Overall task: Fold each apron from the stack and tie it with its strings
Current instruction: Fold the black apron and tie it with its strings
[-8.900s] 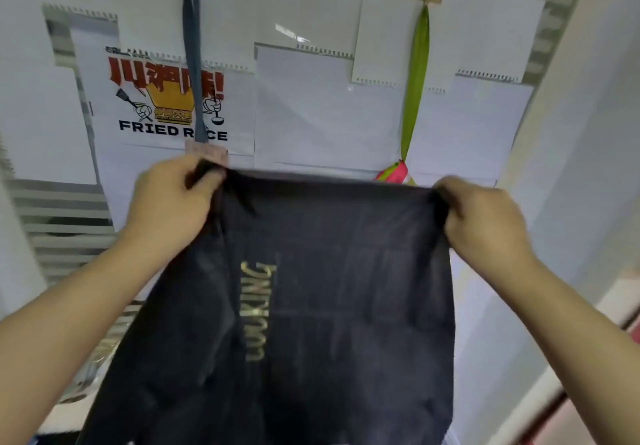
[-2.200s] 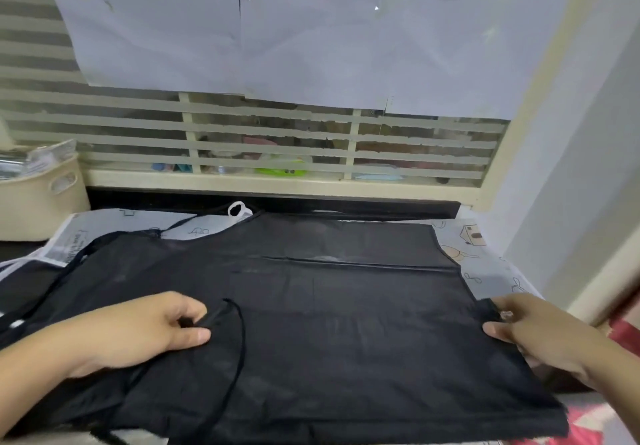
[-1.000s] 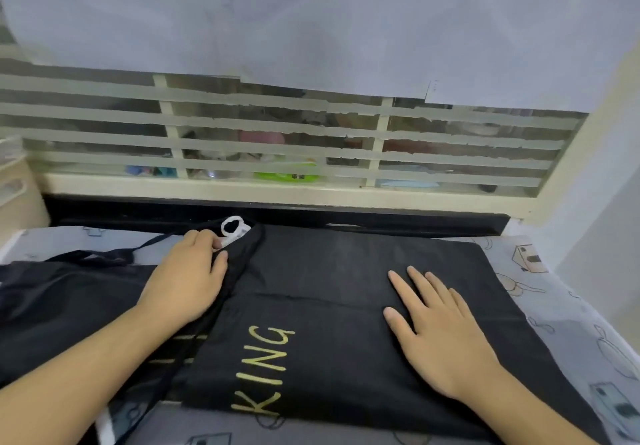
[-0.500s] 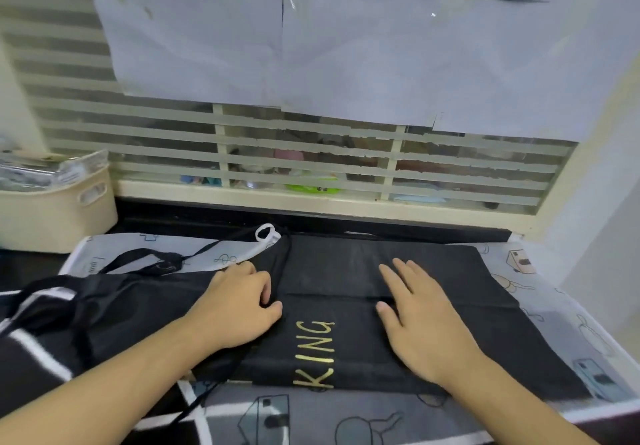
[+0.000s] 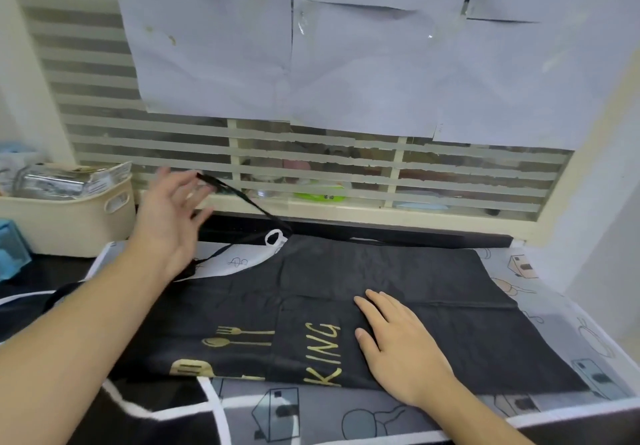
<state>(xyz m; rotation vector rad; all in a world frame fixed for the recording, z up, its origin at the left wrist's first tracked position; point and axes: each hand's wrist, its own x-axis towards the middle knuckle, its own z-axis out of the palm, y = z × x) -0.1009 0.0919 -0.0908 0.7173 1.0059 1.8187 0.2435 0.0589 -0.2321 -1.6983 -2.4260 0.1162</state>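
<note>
A black apron (image 5: 381,271) with gold "KING" lettering and a gold cutlery print lies partly folded on the table. My right hand (image 5: 398,337) presses flat on it, just right of the lettering, fingers straight. My left hand (image 5: 169,216) is raised above the apron's left corner with its fingers spread. A black apron string (image 5: 242,199) runs taut from its fingertips down to the apron's top edge by a white loop (image 5: 275,237). No curled grip on the string shows. A second string (image 5: 211,259) lies under that hand.
A cream basket (image 5: 69,226) with packets stands at the back left, with a blue object (image 5: 10,254) beside it. Another dark cloth with white trim (image 5: 156,410) lies at the front left. A patterned table cover (image 5: 554,323) and a slatted window (image 5: 346,167) border the apron.
My left hand has lifted off the apron and moved up and left, and a string has risen with it. The apron's cutlery print now shows. My right hand stays pressed flat.
</note>
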